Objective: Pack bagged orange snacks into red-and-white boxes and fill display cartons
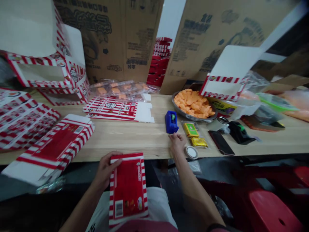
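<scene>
Clearly, the left hand [107,167] clasped the striped box [127,188] at lower centre by its upper-left edge; probably light, crushable card, best held along edges. Apart, the right hand [178,141] was at the blue tape dispenser [171,123], right of centre, grip unclear.

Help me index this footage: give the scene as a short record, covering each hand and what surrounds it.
Left hand: grips the upper left edge of a red-and-white box over the lap
Right hand: fingers at the front end of a blue tape dispenser; whether they hold tape is unclear
Right of dispenser: two small yellow packs, a dark flat slab, a black tape dispenser
Behind packs: bowl of orange pieces
Table's left side: more striped boxes
</scene>
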A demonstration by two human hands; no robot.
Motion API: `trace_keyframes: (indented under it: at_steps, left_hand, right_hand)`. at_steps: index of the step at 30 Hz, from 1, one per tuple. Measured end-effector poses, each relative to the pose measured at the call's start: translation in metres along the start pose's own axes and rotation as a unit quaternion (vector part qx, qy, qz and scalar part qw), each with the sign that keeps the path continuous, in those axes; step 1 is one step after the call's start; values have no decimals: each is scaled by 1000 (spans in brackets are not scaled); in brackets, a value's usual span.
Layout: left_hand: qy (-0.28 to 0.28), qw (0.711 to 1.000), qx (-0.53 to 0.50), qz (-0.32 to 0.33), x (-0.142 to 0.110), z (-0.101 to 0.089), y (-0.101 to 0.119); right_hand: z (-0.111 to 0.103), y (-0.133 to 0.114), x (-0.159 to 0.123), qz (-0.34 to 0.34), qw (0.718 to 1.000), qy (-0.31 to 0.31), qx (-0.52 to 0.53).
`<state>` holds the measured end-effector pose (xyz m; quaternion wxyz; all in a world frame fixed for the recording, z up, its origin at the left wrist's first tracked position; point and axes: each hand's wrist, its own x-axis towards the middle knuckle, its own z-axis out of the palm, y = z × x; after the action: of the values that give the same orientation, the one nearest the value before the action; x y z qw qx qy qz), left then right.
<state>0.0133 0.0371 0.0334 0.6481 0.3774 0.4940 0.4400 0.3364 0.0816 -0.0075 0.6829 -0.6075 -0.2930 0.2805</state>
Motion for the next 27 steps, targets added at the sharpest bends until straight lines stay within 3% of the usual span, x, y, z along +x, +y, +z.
trace_keyframes:
  at_steps: [2,4,5,7,9,10,12,15,17,18,19,21,23,24,25,27]
  left_hand:
    - [-25,1000,3,10,7,1,8]
    - [-71,997,19,7,16,2,18]
    - [-100,995,30,0,21,3,23]
    - [-155,987,47,-20,28,5,32]
    - [-190,979,56,-36,33,8,38]
    - [-199,977,58,-41,33,9,39]
    - [-206,976,55,-45,33,10,38]
    - [-202,977,59,-31,28,9,36]
    - [-203,977,72,-3,22,8,38]
    - [-210,974,82,17,19,9,40]
    - [-223,970,93,39,15,10,42]
    - [-266,953,121,77,7,12,46]
    - [-294,941,136,97,3,13,48]
    - [-291,942,129,101,2,12,48]
    - [-277,949,113,102,2,10,48]
    - [-218,969,68,96,3,1,46]
  right_hand:
    - [12,-15,-10,25,998,-59,3]
    - [31,-40,-19,28,967,-252,-30]
    - [42,-54,-23,14,922,-382,-60]
    - [66,-80,-31,-43,789,-599,-127]
    - [87,-97,-39,-108,679,-703,-181]
    - [95,-102,-42,-137,645,-723,-206]
    - [106,-103,-48,-186,622,-715,-259]
    - [110,-94,-52,-193,661,-653,-315]
    - [108,-86,-56,-105,685,-661,-286]
    - [106,-81,-59,-31,682,-689,-245]
    - [104,-76,-64,53,665,-721,-188]
    - [100,-66,-74,223,594,-771,-64]
    - [99,-57,-80,324,548,-772,3]
    - [100,-55,-81,345,530,-774,6]
    - [103,-55,-79,337,531,-777,-5]
    - [112,-63,-74,248,559,-788,-72]
